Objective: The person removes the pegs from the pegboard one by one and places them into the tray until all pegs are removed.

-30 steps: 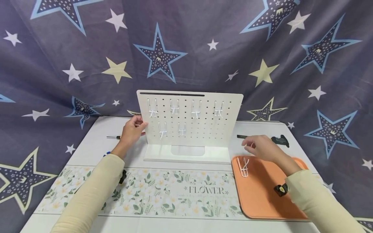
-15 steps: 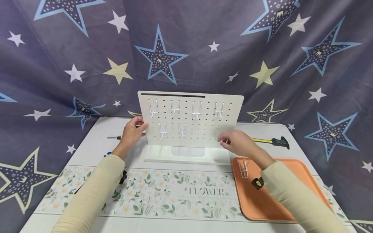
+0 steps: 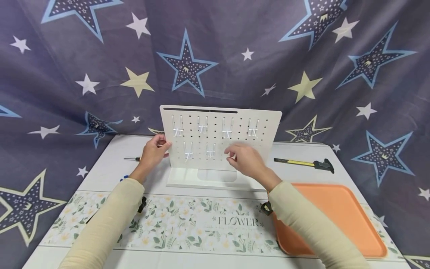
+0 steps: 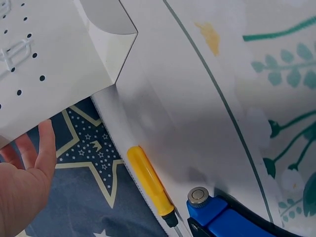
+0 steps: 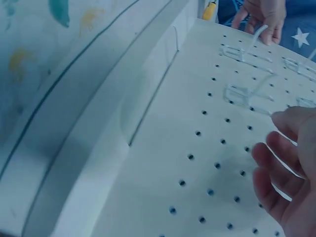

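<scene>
A white pegboard (image 3: 195,164) stands upright on its base, with wire hooks in two rows. The left hand (image 3: 152,153) grips the board's left edge, thumb in front and fingers behind. The left wrist view shows its fingertips (image 4: 45,131) at that edge. Before the board's lower middle is the right hand (image 3: 248,162), fingers loosely bent and holding nothing. In the right wrist view, its thumb (image 5: 286,118) is close to the end of a lower-row wire hook (image 5: 239,96); whether they touch, I cannot tell.
An orange tray (image 3: 356,220) lies at the right, partly behind the right sleeve. Beyond it lies a black and yellow tool (image 3: 299,163). Left of the board are a yellow-handled screwdriver (image 4: 148,177) and a blue tool with a metal knob (image 4: 212,212).
The right hand has moved left from above the tray to the front of the board. The right sleeve now hides the loose wire hook seen on the tray. The left hand keeps its place.
</scene>
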Tool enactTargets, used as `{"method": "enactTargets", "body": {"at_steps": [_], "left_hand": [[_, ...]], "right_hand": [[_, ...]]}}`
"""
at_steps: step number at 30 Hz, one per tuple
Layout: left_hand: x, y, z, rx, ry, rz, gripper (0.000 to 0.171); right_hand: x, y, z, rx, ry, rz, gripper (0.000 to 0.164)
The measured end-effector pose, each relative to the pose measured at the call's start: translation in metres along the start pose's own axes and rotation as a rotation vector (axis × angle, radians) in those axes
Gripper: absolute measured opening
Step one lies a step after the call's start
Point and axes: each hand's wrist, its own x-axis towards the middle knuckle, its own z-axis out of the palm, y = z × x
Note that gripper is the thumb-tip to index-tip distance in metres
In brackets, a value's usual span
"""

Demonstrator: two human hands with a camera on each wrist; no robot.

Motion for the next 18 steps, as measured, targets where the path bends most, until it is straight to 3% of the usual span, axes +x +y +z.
{"method": "enactTargets", "body": {"at_steps": [6, 18], "left_hand": [[-0.002, -0.001, -0.001, 0.009, -0.011, -0.008, 0.021], [0.001, -0.003, -0.001, -0.012, 0.001, 0.000, 0.023]], "right_hand": [[0.012, -0.010, 0.024, -0.018, 0.034, 0.075, 0.017], [0.025, -0.027, 0.062, -0.104, 0.191, 0.032, 0.019]]}}
